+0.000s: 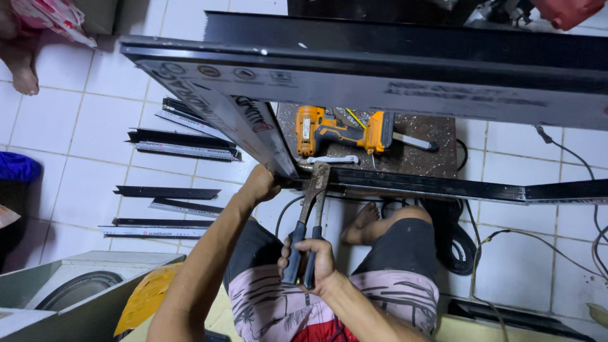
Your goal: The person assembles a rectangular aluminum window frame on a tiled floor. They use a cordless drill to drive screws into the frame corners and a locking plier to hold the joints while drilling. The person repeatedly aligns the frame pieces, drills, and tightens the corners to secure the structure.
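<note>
My right hand (311, 263) grips the dark handles of a pair of rusty pliers (310, 209), whose jaws meet the lower edge of a black aluminium frame (380, 76) near its corner. My left hand (261, 183) holds the slanted frame bar (234, 120) just left of the plier jaws. The frame spans the view above my knees. Behind it an orange cordless drill (339, 131) lies on a speckled brown board (418, 158).
Several short black aluminium offcuts (177, 142) lie on the white tiled floor at left. Black cables (456, 244) and a thin wire run at right. Another person's bare foot (22, 69) is at the top left. A grey box (76, 291) sits at bottom left.
</note>
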